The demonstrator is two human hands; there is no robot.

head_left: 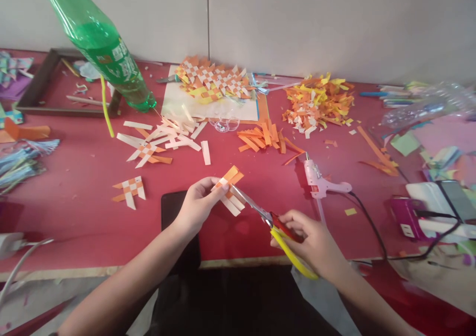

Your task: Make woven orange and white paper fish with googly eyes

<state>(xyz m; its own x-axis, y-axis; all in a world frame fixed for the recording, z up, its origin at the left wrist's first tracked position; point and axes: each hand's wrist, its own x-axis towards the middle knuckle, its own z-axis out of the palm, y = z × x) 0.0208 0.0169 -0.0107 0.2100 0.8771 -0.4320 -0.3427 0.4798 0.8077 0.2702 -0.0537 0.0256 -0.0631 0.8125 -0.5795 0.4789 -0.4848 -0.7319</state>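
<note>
My left hand (pixel 199 202) pinches a small woven piece of orange and white paper strips (pixel 232 197), held above the red table. My right hand (pixel 310 237) is closed round the red and yellow handles of a pair of scissors (pixel 256 204). The scissor tips reach the edge of the woven paper, beside my left fingertips; whether they are cutting into it I cannot tell. A black flat object (pixel 174 209) lies partly hidden under my left forearm. To the left lies a finished-looking orange and white woven paper fish (pixel 131 190), and behind it another weave (pixel 146 150) with long loose strips.
White strips (pixel 178 135) and orange strips (pixel 262 138) lie behind my hands. A pink glue gun (pixel 320 180) with a black cord stands to the right. Farther back are a green bottle (pixel 111 58), a dark tray (pixel 67 110), woven pieces (pixel 213 81) and paper scraps (pixel 320 100).
</note>
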